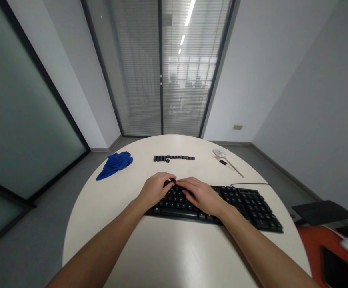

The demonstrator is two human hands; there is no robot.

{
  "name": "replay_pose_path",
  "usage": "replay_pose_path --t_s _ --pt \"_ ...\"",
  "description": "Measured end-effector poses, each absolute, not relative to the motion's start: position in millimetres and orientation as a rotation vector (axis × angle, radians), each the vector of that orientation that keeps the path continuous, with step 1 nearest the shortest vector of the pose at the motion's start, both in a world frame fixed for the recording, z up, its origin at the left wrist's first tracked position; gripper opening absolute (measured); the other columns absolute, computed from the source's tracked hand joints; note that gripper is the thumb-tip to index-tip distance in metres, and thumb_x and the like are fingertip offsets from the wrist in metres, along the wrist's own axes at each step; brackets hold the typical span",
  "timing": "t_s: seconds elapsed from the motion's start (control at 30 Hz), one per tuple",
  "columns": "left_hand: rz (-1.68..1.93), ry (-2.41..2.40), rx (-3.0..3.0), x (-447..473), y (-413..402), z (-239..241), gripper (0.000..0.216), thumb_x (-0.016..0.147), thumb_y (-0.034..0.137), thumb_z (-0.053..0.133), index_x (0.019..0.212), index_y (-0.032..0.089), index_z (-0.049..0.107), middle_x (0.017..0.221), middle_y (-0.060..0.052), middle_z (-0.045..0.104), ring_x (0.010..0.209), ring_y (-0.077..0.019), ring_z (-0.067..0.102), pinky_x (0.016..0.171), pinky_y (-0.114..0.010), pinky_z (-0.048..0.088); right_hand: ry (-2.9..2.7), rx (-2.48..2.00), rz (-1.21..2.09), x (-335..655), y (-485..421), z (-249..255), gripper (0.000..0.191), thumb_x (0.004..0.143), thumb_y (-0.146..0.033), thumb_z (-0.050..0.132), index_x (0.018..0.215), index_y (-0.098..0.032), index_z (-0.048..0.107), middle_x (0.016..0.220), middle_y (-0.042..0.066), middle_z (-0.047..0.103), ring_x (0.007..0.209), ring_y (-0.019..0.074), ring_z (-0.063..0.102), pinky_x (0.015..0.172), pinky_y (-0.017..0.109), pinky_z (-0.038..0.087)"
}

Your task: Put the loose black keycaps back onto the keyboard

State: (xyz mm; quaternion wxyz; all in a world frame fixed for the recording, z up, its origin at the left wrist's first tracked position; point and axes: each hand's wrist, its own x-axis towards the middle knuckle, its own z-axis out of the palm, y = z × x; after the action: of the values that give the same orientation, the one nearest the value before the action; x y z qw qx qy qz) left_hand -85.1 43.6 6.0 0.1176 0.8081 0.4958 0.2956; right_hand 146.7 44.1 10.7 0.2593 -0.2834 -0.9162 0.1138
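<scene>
A black keyboard (174, 213) lies on the round white table under both my hands. At its far edge, my left hand (155, 188) has thumb and forefinger closed around a small black keycap (173, 181). My right hand (203, 195) rests over the middle keys, its fingers stretched toward that keycap and its thumb lower down and apart. Whether the right fingertips touch the keycap I cannot tell. Beyond the hands, several loose black keycaps (180, 157) stand in a row, with a shorter second row at the left end.
A crumpled blue cloth (116, 164) lies at the table's left. At the far right are a thin stick (235, 167), a clear plastic wrapper (220, 152) and a small black piece (223, 162). The keyboard cable (249, 183) runs off rightward. An orange chair (312, 244) holds a dark phone-like slab (336, 266).
</scene>
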Motion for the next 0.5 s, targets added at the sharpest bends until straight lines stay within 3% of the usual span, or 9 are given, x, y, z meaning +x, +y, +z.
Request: replay_pose_path --t_s 0.17,0.5 --pt "0.794 1.487 2.303 -93.3 43.5 9.6 0.019 0.09 0.023 0.067 0.108 0.025 0.071 0.104 -0.002 0.075 0.1 -0.0225 0.068 0.092 -0.035 0.052 -2.492 -0.809 0.328 146.8 43.3 11.7 0.038 0.096 -0.013 0.051 0.132 -0.023 0.06 0.118 0.009 0.069 0.112 0.0225 0.063 0.1 0.043 0.053" --pt "0.75 1.204 2.317 -103.8 51.1 6.0 0.02 0.091 0.021 0.065 0.108 0.025 0.074 0.109 -0.002 0.076 0.105 -0.0216 0.067 0.099 -0.034 0.049 -2.504 -0.81 0.333 146.3 43.4 11.9 0.033 0.096 -0.014 0.051 0.125 -0.021 0.065 0.114 0.009 0.071 0.108 0.0217 0.064 0.098 0.04 0.053"
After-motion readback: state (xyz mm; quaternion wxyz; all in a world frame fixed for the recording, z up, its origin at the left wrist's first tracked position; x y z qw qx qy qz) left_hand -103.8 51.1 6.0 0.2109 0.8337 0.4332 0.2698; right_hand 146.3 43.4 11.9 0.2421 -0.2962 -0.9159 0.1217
